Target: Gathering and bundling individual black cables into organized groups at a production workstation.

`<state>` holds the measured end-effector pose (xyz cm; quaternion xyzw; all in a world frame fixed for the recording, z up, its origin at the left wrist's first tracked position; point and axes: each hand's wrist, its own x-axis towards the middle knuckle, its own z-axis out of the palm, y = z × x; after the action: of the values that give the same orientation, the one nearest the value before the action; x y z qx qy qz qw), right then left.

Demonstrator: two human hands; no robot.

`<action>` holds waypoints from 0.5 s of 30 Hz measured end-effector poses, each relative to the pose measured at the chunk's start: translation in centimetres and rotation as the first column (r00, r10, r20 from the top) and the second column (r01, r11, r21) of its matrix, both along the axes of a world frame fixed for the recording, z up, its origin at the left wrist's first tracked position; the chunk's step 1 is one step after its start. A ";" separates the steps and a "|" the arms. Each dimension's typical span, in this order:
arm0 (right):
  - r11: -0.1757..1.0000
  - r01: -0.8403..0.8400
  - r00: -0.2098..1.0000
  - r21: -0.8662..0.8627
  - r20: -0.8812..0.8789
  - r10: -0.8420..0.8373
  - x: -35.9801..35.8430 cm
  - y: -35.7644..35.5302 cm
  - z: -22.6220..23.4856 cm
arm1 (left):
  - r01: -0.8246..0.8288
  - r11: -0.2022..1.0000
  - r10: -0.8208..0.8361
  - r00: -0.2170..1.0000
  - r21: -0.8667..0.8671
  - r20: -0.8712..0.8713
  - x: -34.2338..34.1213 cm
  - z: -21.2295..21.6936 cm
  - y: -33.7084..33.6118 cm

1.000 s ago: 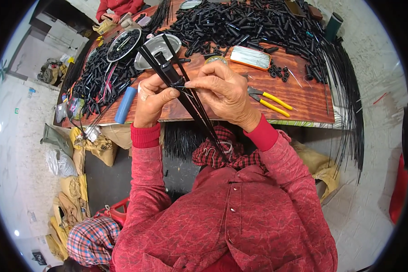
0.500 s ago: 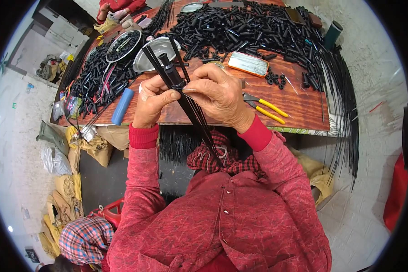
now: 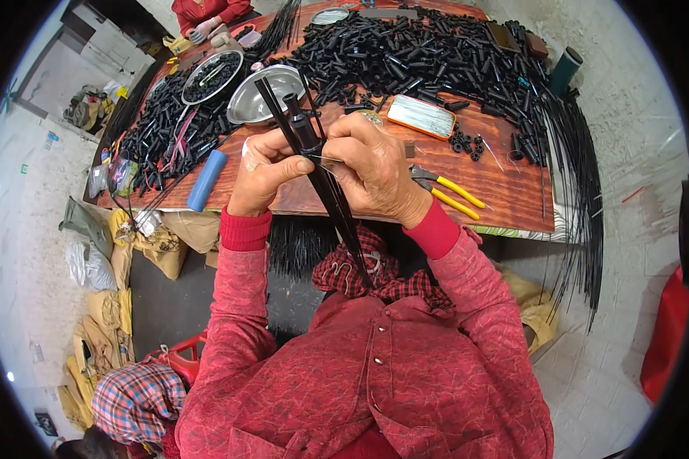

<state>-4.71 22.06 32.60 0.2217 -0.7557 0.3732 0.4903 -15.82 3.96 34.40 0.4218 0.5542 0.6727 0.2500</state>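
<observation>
In front of my chest, my left hand [image 3: 266, 174] is closed round a bundle of thin black rods [image 3: 333, 205]. The rods surround a stepped black tube fitting [image 3: 305, 131], whose end points up and away from me. My left thumb presses at the fitting's base. Close beside it, my right hand [image 3: 375, 170] is closed in a pinch on a fine wire-like strand [image 3: 326, 158] that runs to the fitting's base. The far tips of that strand are hidden by the fingers. The rods' lower ends reach down to a checked cloth [image 3: 354, 268] at my lap.
Black tubular parts [image 3: 406, 57] are heaped over the table's far side. Nearby lie a metal bowl [image 3: 256, 103], a bowl of small parts [image 3: 210, 76], a blue cylinder [image 3: 207, 181], a tin [image 3: 421, 116] and yellow-handled pliers [image 3: 455, 195]. Long rods [image 3: 578, 176] overhang the right edge. Another person [image 3: 207, 15] sits far left.
My right hand has shifted slightly down, its fingers curling tighter beside the fitting. The bundle has moved a little down and right. At the far left, the other person's hands have come together.
</observation>
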 end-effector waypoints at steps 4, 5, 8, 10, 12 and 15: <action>0.992 -0.038 0.998 -0.121 0.035 0.043 0.0 -0.5 -0.8 | -0.001 1.000 0.001 1.000 -0.011 -0.031 -0.1 0.0 0.2; 0.982 -0.048 0.998 -0.183 0.042 0.057 0.0 -0.7 -0.9 | -0.002 1.000 0.001 1.000 -0.012 -0.031 -0.1 0.0 0.2; 0.961 -0.048 0.996 -0.271 0.061 0.067 0.0 -1.3 -1.3 | -0.018 0.999 0.017 0.999 -0.036 -0.031 -0.2 -0.2 0.1; 0.954 -0.036 0.995 -0.296 0.075 0.061 -0.1 -1.5 -1.7 | -0.003 1.000 0.003 1.000 -0.001 -0.023 -0.2 -0.3 0.1; 0.892 -0.113 0.976 -0.438 0.118 0.182 -0.1 -1.8 -2.1 | -0.007 1.000 0.007 1.000 0.011 -0.021 0.2 -0.1 0.3; 0.789 -0.133 0.912 -0.599 0.239 0.335 0.9 -2.0 -1.4 | -0.021 1.000 0.021 1.000 0.021 -0.004 0.3 -0.1 0.2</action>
<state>-3.78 20.02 31.21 0.0918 -0.6465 0.6725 0.3484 -15.50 4.14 34.26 0.4199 0.5521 0.6801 0.2375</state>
